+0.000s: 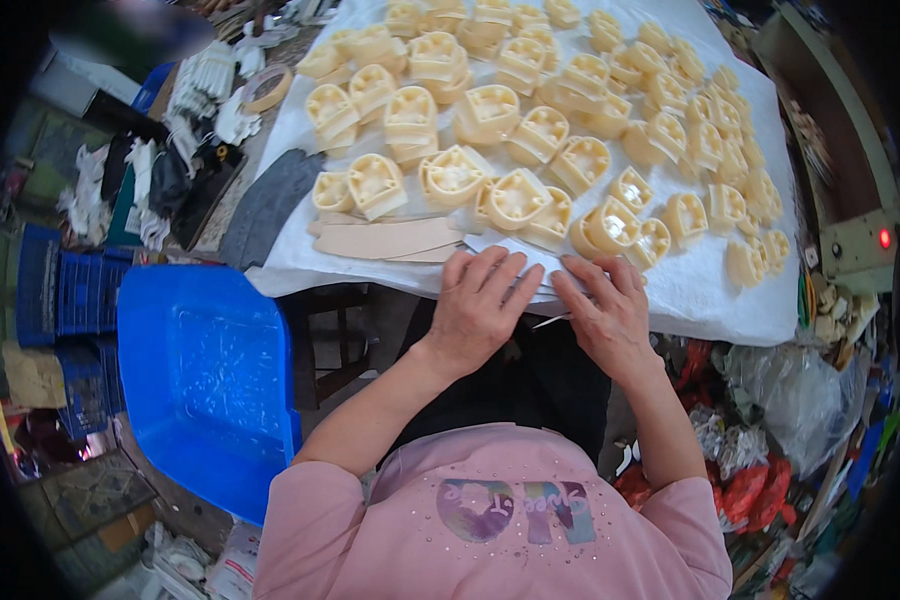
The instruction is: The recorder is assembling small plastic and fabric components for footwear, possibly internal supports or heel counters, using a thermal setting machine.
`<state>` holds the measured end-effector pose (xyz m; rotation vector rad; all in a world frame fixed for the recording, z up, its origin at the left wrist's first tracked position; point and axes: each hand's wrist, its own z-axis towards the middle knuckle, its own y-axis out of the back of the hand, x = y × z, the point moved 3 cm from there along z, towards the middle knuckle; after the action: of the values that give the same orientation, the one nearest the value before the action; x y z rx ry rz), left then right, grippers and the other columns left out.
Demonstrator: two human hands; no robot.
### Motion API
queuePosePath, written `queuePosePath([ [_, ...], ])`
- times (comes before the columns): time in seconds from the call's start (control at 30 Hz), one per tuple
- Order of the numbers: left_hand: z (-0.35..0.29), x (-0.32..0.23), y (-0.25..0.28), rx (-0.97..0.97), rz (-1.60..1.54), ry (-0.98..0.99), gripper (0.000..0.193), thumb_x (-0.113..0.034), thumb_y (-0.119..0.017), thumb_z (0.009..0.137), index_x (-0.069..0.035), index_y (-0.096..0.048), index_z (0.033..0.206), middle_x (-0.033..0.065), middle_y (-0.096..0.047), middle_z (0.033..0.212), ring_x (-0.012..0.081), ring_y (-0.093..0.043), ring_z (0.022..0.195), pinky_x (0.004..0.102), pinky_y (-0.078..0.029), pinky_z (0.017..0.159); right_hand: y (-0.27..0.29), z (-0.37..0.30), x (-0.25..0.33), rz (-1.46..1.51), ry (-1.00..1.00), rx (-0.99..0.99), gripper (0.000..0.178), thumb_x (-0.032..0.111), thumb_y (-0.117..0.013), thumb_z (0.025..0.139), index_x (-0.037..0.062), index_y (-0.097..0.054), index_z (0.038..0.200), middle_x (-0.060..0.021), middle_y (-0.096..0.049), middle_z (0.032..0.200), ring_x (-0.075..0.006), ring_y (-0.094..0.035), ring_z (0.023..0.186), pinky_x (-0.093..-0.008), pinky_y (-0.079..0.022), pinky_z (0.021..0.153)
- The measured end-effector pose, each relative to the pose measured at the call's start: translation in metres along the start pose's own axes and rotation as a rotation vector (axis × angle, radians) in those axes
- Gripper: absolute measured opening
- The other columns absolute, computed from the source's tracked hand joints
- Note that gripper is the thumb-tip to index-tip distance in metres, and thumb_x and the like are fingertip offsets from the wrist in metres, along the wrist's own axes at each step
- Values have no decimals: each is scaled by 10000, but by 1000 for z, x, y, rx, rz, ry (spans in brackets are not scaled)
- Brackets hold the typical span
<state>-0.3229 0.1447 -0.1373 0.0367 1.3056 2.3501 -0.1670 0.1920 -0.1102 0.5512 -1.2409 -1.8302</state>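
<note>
The work looks partway along, judging by how things lie: many rounded, hollow, cream-coloured plastic-looking pieces stand in clusters across the white cloth-covered table, yet which of them are finished and which are untouched cannot be told. Flat, curved, beige strips lie loose at the near left edge, just beside the left hand, and seem to be material left to use. The thin, flat, whitish pieces being handled are at the near edge of the table, partly hidden under the fingers, so their handling appears unfinished. The left hand rests over them with fingers spread; the right hand is bent over the same spot, just short of the nearest cream pieces. Whether either grip is pinching anything cannot be told, since the thumbs are poorly seen. A slim, pale, pointed sliver shows between the hands, close by the right one; whether it is held is unclear
</note>
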Motion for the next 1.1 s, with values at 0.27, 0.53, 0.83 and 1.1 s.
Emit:
queuePosePath([
  [0.27, -3, 1, -3, -65, -68, -36, 348, -112, -570, 714, -93, -617, 1059, 57, -554, 1037, 213, -508, 998, 368, -360, 849, -8, -12, 0, -56, -9, -20, 447, 45, -624, 621, 144, -585, 1055, -43, -542, 1121, -250, -504, 941, -379, -414, 765],
  [0.53, -1, -4, -13, 52, -80, -21, 531, -105, -679, 637, -71, -562, 1153, 104, -483, 1147, 271, -451, 1093, 418, -325, 914, 15, -33, -11, -30, -268, -84, 456, 18, -622, 669, 159, -590, 1101, -95, -501, 1158, -285, -476, 993, -390, -409, 799],
  [0.83, 2, -19, -3, 111, -40, -29, 527, -102, -632, 714, -33, -504, 1220, 175, -416, 1258, 348, -378, 1190, 471, -253, 985, 69, -146, -155, 592, -1312, -728, 493, 29, -468, 864, 47, -342, 1340, -56, -520, 906, -74, -458, 637, -213, -394, 550],
  [1.1, -1, -15, 3, 105, -17, -4, 444, -136, -576, 804, -7, -487, 1220, 184, -407, 1261, 374, -361, 1195, 486, -262, 984, 116, -203, -276, 451, -1443, -483, 560, -11, -471, 797, 35, -357, 1343, -80, -552, 1046, -114, -490, 699, -244, -435, 606],
])
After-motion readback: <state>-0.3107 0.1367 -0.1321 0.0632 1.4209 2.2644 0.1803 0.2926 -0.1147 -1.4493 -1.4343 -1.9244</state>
